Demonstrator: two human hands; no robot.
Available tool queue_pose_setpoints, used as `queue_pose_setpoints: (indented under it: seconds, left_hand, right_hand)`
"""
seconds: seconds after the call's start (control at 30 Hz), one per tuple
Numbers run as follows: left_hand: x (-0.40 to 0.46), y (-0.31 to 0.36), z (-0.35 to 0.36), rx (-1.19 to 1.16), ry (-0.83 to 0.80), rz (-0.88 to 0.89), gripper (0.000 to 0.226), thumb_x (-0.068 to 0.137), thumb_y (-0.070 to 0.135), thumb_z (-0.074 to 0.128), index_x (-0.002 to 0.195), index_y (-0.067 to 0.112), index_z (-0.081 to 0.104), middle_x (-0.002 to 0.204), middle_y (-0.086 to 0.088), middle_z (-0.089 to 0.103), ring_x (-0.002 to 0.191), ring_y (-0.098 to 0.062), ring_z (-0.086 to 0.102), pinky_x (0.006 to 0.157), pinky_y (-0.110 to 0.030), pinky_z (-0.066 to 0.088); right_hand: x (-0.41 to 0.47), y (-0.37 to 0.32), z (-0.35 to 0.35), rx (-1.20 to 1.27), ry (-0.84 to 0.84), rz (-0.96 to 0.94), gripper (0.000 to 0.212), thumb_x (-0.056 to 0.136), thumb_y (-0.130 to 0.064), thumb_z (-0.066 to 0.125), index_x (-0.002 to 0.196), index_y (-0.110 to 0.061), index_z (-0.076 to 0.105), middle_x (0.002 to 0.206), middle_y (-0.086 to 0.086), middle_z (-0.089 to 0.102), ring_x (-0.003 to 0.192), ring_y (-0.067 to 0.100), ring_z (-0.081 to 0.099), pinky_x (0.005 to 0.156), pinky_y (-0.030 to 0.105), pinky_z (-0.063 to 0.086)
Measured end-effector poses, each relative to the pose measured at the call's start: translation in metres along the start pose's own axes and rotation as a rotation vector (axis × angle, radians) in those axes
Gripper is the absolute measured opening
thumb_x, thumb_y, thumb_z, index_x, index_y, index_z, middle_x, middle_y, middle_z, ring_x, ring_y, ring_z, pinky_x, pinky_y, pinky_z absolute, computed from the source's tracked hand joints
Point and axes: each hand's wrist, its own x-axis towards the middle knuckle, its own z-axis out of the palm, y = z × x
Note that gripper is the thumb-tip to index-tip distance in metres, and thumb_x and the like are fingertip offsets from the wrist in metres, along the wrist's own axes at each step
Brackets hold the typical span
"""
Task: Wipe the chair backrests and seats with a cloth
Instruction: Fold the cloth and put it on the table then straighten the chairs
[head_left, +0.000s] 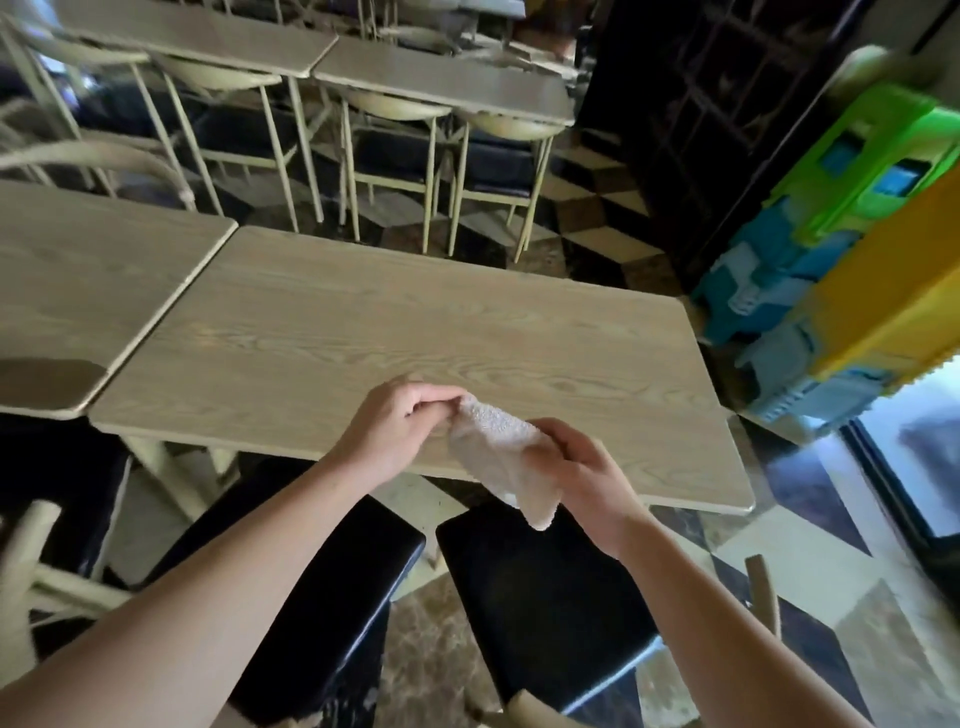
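Note:
A small white terry cloth (497, 451) hangs between both hands above the near edge of a light wooden table (363, 332). My left hand (396, 425) pinches its upper corner. My right hand (582, 475) grips its lower side, and a loose corner droops below. Two chairs with glossy black seats stand pushed under the table right beneath my arms: one seat (337, 571) on the left, another seat (540, 587) on the right. Their cream backrests are mostly out of frame; a cream rail (535, 709) shows at the bottom.
A second wooden table (88, 270) adjoins on the left, with a cream chair frame (31, 561) at the lower left. More tables and cream chairs (395, 109) fill the back. Stacked green, blue and yellow plastic stools (841, 249) stand at the right. The floor is checkered tile.

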Motion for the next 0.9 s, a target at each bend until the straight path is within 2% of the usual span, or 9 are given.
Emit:
queue_pose_setpoints:
  seconds: [0.13, 0.2, 0.27, 0.37, 0.47, 0.57, 0.67, 0.8, 0.9]
  left_hand:
    - [-0.004, 0.015, 0.012, -0.150, 0.013, -0.156, 0.034, 0.095, 0.022, 0.061, 0.104, 0.053, 0.071, 0.099, 0.027, 0.072, 0.086, 0.004, 0.068, 0.078, -0.018, 0.055]
    - [-0.007, 0.024, 0.018, -0.306, 0.075, -0.284, 0.021, 0.090, 0.021, 0.072, 0.104, 0.036, 0.072, 0.104, 0.011, 0.076, 0.090, -0.007, 0.072, 0.080, -0.025, 0.056]
    - [-0.008, 0.029, 0.021, -0.397, 0.073, -0.398, 0.010, 0.088, 0.025, 0.078, 0.091, 0.019, 0.071, 0.091, -0.004, 0.078, 0.077, -0.018, 0.072, 0.068, -0.026, 0.052]
    - [-0.018, 0.038, 0.023, -0.418, -0.082, -0.518, 0.040, 0.092, 0.053, 0.067, 0.082, 0.015, 0.072, 0.066, 0.003, 0.068, 0.063, -0.015, 0.054, 0.059, -0.028, 0.037]
    - [-0.022, 0.050, 0.026, -0.483, -0.129, -0.609, 0.070, 0.073, 0.078, 0.070, 0.097, 0.013, 0.076, 0.078, 0.000, 0.070, 0.071, -0.017, 0.058, 0.071, -0.033, 0.047]
    - [-0.019, 0.058, 0.032, -0.502, -0.090, -0.615, 0.061, 0.060, 0.062, 0.085, 0.105, 0.021, 0.081, 0.109, 0.000, 0.077, 0.103, -0.023, 0.069, 0.090, -0.040, 0.056]
    - [-0.013, 0.067, 0.030, -0.604, -0.019, -0.692, 0.026, 0.070, 0.037, 0.081, 0.091, 0.021, 0.075, 0.105, -0.007, 0.074, 0.094, -0.027, 0.068, 0.091, -0.041, 0.048]
    - [-0.007, 0.061, 0.023, -0.659, 0.001, -0.669, 0.023, 0.091, 0.025, 0.071, 0.111, 0.013, 0.072, 0.106, -0.011, 0.079, 0.086, -0.028, 0.077, 0.072, -0.034, 0.058]
    - [-0.013, 0.053, 0.021, -0.810, -0.025, -0.650, 0.029, 0.094, 0.021, 0.068, 0.123, 0.018, 0.069, 0.111, -0.012, 0.077, 0.092, -0.027, 0.077, 0.074, -0.039, 0.060]
  right_hand:
    - [-0.006, -0.013, 0.002, -0.085, 0.053, -0.096, 0.031, 0.097, 0.001, 0.053, 0.111, -0.018, 0.073, 0.093, -0.002, 0.075, 0.085, 0.007, 0.067, 0.073, 0.017, 0.052]
    - [-0.011, -0.019, 0.000, -0.088, 0.051, -0.105, 0.035, 0.097, 0.004, 0.050, 0.109, -0.019, 0.074, 0.092, -0.005, 0.075, 0.083, 0.005, 0.067, 0.071, 0.018, 0.053]
    - [-0.013, -0.020, -0.001, -0.103, 0.077, -0.110, 0.036, 0.096, 0.003, 0.050, 0.105, -0.021, 0.074, 0.082, -0.012, 0.073, 0.075, 0.002, 0.065, 0.066, 0.014, 0.050]
    - [-0.015, -0.018, -0.004, -0.120, 0.157, -0.106, 0.039, 0.096, -0.001, 0.053, 0.095, -0.034, 0.072, 0.065, -0.018, 0.066, 0.060, 0.003, 0.055, 0.053, 0.013, 0.041]
    - [-0.017, -0.016, -0.003, -0.133, 0.185, -0.106, 0.039, 0.097, -0.005, 0.054, 0.093, -0.040, 0.070, 0.071, -0.013, 0.068, 0.061, 0.010, 0.054, 0.053, 0.020, 0.043]
    - [-0.015, -0.021, -0.002, -0.163, 0.160, -0.118, 0.031, 0.096, -0.016, 0.056, 0.094, -0.044, 0.069, 0.086, -0.014, 0.074, 0.073, 0.001, 0.064, 0.064, 0.013, 0.049]
    - [-0.017, -0.020, -0.012, -0.047, 0.106, 0.016, 0.008, 0.099, -0.041, 0.061, 0.103, -0.039, 0.068, 0.105, -0.013, 0.074, 0.096, 0.008, 0.068, 0.078, 0.020, 0.055]
    - [-0.014, 0.013, -0.018, 0.258, 0.001, 0.496, 0.065, 0.100, -0.069, 0.042, 0.120, -0.013, 0.068, 0.124, 0.007, 0.071, 0.118, 0.026, 0.064, 0.106, 0.048, 0.048]
    - [-0.015, 0.030, -0.006, 0.570, -0.195, 0.615, 0.104, 0.091, -0.084, 0.032, 0.137, 0.006, 0.055, 0.136, 0.022, 0.064, 0.126, 0.036, 0.061, 0.114, 0.054, 0.038]
